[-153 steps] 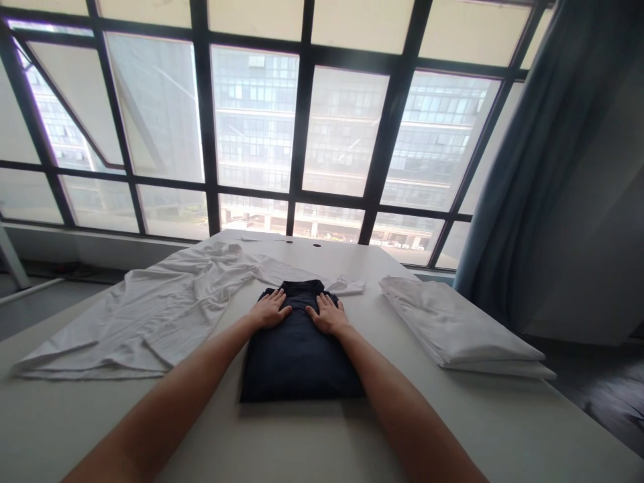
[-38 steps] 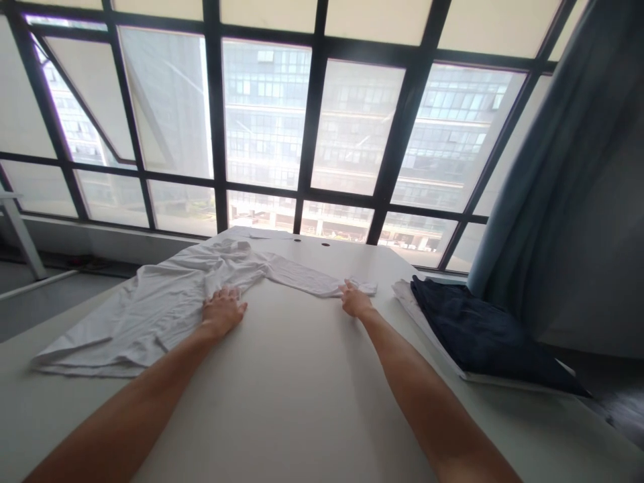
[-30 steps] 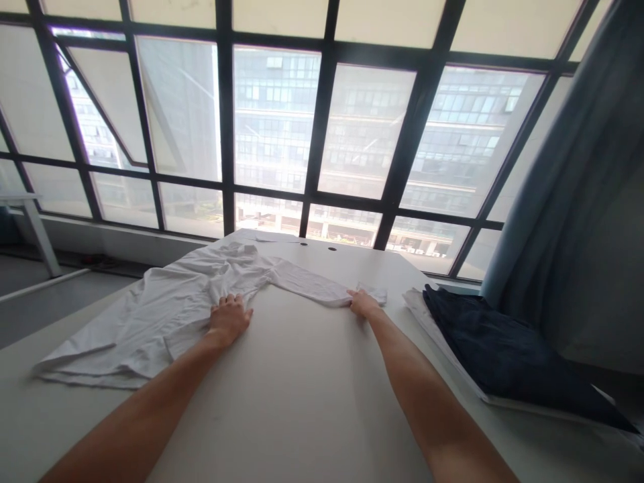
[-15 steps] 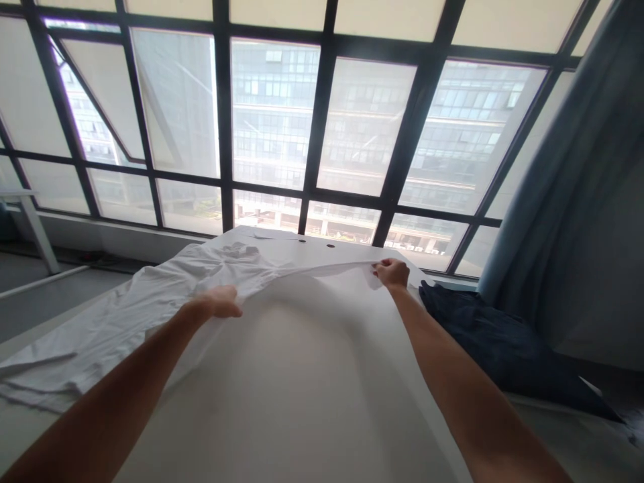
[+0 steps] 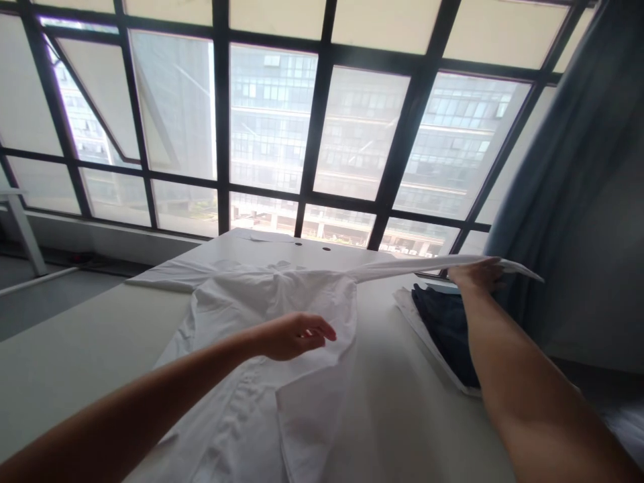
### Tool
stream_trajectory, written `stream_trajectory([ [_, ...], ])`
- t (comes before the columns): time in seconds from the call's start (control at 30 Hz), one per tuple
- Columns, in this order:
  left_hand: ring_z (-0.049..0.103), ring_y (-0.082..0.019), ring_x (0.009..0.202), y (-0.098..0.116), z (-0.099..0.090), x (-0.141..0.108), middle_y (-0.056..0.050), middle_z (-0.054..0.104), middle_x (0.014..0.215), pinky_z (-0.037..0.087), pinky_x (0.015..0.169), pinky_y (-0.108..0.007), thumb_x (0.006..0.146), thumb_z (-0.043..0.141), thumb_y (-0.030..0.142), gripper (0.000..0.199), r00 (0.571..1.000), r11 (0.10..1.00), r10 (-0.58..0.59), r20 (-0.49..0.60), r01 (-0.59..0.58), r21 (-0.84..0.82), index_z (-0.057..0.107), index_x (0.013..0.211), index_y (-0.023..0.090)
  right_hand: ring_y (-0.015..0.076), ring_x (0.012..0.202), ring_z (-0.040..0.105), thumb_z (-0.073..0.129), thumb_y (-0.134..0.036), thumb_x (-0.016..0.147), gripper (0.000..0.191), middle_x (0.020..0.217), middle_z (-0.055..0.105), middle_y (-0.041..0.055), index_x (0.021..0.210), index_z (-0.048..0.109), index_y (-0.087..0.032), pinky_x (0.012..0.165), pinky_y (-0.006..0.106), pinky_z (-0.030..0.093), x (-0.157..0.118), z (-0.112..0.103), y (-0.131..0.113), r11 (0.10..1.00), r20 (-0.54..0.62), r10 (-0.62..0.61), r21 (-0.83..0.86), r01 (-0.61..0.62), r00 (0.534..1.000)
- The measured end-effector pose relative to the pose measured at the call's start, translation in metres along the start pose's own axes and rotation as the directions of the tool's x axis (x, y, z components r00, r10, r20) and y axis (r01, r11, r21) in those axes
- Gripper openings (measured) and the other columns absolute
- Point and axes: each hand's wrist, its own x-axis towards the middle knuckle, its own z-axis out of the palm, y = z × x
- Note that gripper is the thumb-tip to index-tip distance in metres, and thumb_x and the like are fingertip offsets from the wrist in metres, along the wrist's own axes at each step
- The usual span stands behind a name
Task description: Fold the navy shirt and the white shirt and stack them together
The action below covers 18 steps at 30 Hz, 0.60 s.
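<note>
A white shirt (image 5: 241,402) lies across the middle of the white table (image 5: 75,349), its collar end toward the window. My left hand (image 5: 296,333) hovers over the shirt's body with curled fingers pinching the fabric near its right side. My right hand (image 5: 477,274) grips the end of one sleeve (image 5: 402,268) and holds it stretched out to the right, lifted off the table. Under that arm a folded dark garment (image 5: 445,322) rests on a folded white stack (image 5: 413,315) at the table's right edge.
A large window with dark frames (image 5: 312,134) fills the wall beyond the table's far end. A blue-grey curtain (image 5: 563,168) hangs at the right. A white leg of another table (image 5: 20,228) stands at far left on the grey floor.
The dark garment went from the table's middle onto the white stack. Both hands then took the white shirt and pulled it from the left to the centre; the right hand drew the sleeve out rightward.
</note>
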Motion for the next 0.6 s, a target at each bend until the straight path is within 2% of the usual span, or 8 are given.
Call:
stream_trajectory([
  [0.1, 0.069, -0.022, 0.099, -0.024, -0.022, -0.029, -0.008, 0.076, 0.109, 0.052, 0.094, -0.033, 0.093, 0.053, 0.036, 0.03, 0.991, 0.961, -0.116, -0.073, 0.131, 0.244, 0.075, 0.106, 0.02, 0.0537, 0.143, 0.015, 0.064, -0.021, 0.09, 0.083, 0.155, 0.012, 0.0379, 0.16, 0.022, -0.003, 0.109, 0.074, 0.015, -0.035, -0.009, 0.01, 0.978, 0.083, -0.012, -0.206, 0.029, 0.996],
  [0.2, 0.062, -0.026, 0.12, -0.07, -0.041, -0.057, -0.008, 0.068, 0.13, 0.044, 0.107, -0.039, 0.091, 0.056, 0.045, 0.039, 0.941, 0.813, -0.271, -0.204, 0.337, 0.475, 0.07, 0.12, 0.024, 0.0528, 0.141, 0.023, 0.049, -0.009, 0.095, 0.062, 0.156, 0.02, 0.0331, 0.155, 0.036, -0.003, 0.108, 0.077, 0.012, -0.103, -0.014, -0.008, 0.85, 0.265, -0.336, -0.329, 0.412, 0.904],
  [0.3, 0.042, -0.031, 0.143, -0.106, -0.046, -0.072, -0.013, 0.047, 0.154, 0.032, 0.117, -0.045, 0.087, 0.056, 0.058, 0.07, 0.875, 0.646, -0.381, -0.298, 0.483, 0.591, 0.051, 0.146, 0.02, 0.0331, 0.133, 0.046, 0.059, -0.023, 0.099, 0.047, 0.149, 0.046, 0.0144, 0.146, 0.055, -0.019, 0.117, 0.043, 0.027, -0.186, -0.005, -0.032, 0.713, 0.479, -0.565, -0.126, 0.69, 0.671],
  [0.33, 0.037, -0.032, 0.146, -0.113, -0.044, -0.073, -0.015, 0.041, 0.158, 0.028, 0.118, -0.049, 0.089, 0.051, 0.063, 0.076, 0.852, 0.609, -0.423, -0.308, 0.519, 0.601, 0.046, 0.15, 0.019, 0.0283, 0.134, 0.046, 0.062, -0.032, 0.1, 0.046, 0.147, 0.049, 0.0098, 0.144, 0.057, -0.022, 0.115, 0.033, 0.03, -0.213, 0.001, -0.038, 0.647, 0.536, -0.637, -0.019, 0.762, 0.554],
  [0.37, 0.033, -0.034, 0.148, -0.118, -0.042, -0.073, -0.016, 0.037, 0.16, 0.025, 0.119, -0.053, 0.09, 0.044, 0.067, 0.08, 0.832, 0.582, -0.462, -0.307, 0.546, 0.602, 0.042, 0.153, 0.018, 0.0288, 0.136, 0.043, 0.06, -0.039, 0.101, 0.05, 0.149, 0.047, 0.0116, 0.147, 0.054, -0.018, 0.116, 0.033, 0.03, -0.238, 0.007, -0.041, 0.557, 0.567, -0.723, 0.142, 0.818, 0.394],
  [0.43, 0.025, -0.037, 0.151, -0.121, -0.036, -0.07, -0.017, 0.027, 0.164, 0.017, 0.118, -0.06, 0.092, 0.032, 0.073, 0.085, 0.808, 0.56, -0.515, -0.287, 0.57, 0.601, 0.034, 0.158, 0.018, 0.0295, 0.142, 0.034, 0.053, -0.05, 0.104, 0.063, 0.155, 0.038, 0.0137, 0.154, 0.043, -0.014, 0.118, 0.038, 0.027, -0.275, 0.021, -0.043, 0.533, 0.649, -0.717, 0.275, 0.8, 0.255],
  [0.5, 0.016, -0.04, 0.153, -0.121, -0.029, -0.063, -0.016, 0.017, 0.167, 0.012, 0.117, -0.066, 0.092, 0.025, 0.075, 0.088, 0.802, 0.554, -0.538, -0.259, 0.568, 0.608, 0.028, 0.16, 0.02, 0.0326, 0.148, 0.02, 0.045, -0.058, 0.106, 0.071, 0.162, 0.022, 0.0144, 0.159, 0.031, -0.014, 0.119, 0.05, 0.022, -0.292, 0.034, -0.037, 0.601, 0.766, -0.6, 0.242, 0.762, 0.23],
  [0.6, 0.008, -0.04, 0.154, -0.121, -0.021, -0.045, -0.014, 0.01, 0.168, 0.008, 0.116, -0.068, 0.094, 0.022, 0.073, 0.085, 0.811, 0.557, -0.542, -0.222, 0.544, 0.628, 0.025, 0.161, 0.021, 0.0325, 0.15, 0.008, 0.037, -0.061, 0.108, 0.071, 0.165, 0.008, 0.0128, 0.162, 0.022, -0.016, 0.12, 0.056, 0.012, -0.283, 0.049, -0.021, 0.653, 0.817, -0.504, 0.147, 0.743, 0.281],
])
